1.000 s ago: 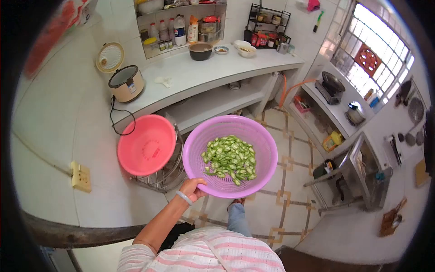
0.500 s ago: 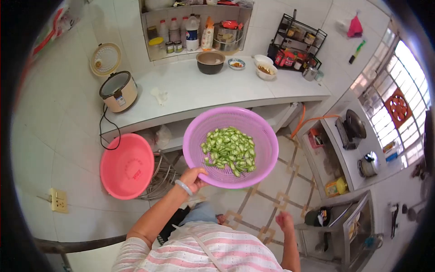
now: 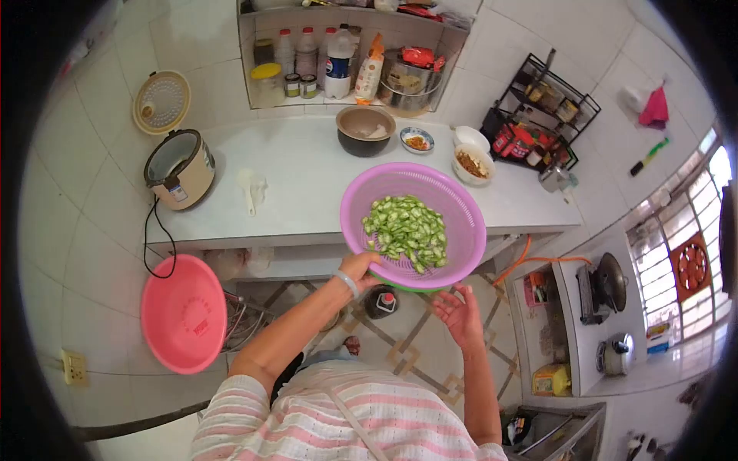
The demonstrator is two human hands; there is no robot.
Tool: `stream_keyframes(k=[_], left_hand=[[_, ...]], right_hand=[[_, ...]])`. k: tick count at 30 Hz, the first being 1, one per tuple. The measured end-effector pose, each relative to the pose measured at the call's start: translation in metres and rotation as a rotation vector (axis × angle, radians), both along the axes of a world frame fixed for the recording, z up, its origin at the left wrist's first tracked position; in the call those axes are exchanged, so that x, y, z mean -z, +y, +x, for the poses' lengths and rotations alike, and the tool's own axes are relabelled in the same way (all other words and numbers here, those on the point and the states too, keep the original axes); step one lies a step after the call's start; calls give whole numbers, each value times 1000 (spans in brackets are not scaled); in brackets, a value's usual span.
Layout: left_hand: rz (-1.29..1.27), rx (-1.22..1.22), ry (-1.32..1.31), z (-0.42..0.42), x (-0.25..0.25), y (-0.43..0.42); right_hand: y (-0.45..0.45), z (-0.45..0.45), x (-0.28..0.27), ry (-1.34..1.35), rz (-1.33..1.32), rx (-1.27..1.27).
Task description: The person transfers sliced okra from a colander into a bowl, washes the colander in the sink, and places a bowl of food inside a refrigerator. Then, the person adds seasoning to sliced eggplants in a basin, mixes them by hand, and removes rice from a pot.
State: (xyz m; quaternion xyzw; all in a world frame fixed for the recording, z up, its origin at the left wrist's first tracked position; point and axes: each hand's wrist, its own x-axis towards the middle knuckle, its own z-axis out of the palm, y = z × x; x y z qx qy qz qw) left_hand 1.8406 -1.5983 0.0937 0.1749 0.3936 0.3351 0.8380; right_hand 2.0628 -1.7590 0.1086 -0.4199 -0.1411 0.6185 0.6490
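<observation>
One purple basket [image 3: 463, 206] is hanging in the air at the front edge of the counter [image 3: 300, 203], right of its middle, and is holding many green slices [image 3: 406, 233], too many to count. Of two hands, the left hand [image 3: 360, 270] is pinching the near left rim between thumb and fingers; the right hand [image 3: 459, 313] is opening palm up, fingers loosely spread, by the near right rim, contact unclear. Beyond, toward the back edge, one dark pot [image 3: 363, 144], one small plate [image 3: 405, 138] and two white bowls, a rear bowl [image 3: 470, 138] and a front bowl [image 3: 472, 179], are standing. One rice cooker [image 3: 184, 180] is sitting near the left end, its lid standing open. One pink basin [image 3: 181, 315] is resting below the front left corner.
</observation>
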Motion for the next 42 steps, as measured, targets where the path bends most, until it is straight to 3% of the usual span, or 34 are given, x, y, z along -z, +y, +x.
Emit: stream_keyframes(k=[10, 12, 19, 22, 26, 30, 32, 36, 39, 42], left_hand=[[23, 9, -80, 75, 13, 86], [63, 65, -129, 84, 36, 96], [181, 321, -52, 66, 45, 81], [118, 331, 90, 51, 78, 49], [59, 374, 501, 38, 182, -10], [408, 702, 1033, 4, 231, -70], [448, 707, 1359, -11, 231, -103], [155, 619, 1365, -47, 233, -165], [-39, 752, 1459, -47, 218, -208], [-52, 924, 1397, -48, 235, -275]], right_hand=[[114, 61, 26, 81, -12, -14], [131, 74, 34, 114, 0, 12], [173, 112, 39, 264, 79, 108], [184, 123, 45, 320, 85, 126], [192, 129, 67, 351, -54, 138], [181, 147, 130, 338, -217, -123], [176, 145, 142, 343, -315, -198], [169, 142, 175, 365, -401, -334], [165, 139, 196, 324, -512, -379], [158, 130, 211, 207, -663, -427]])
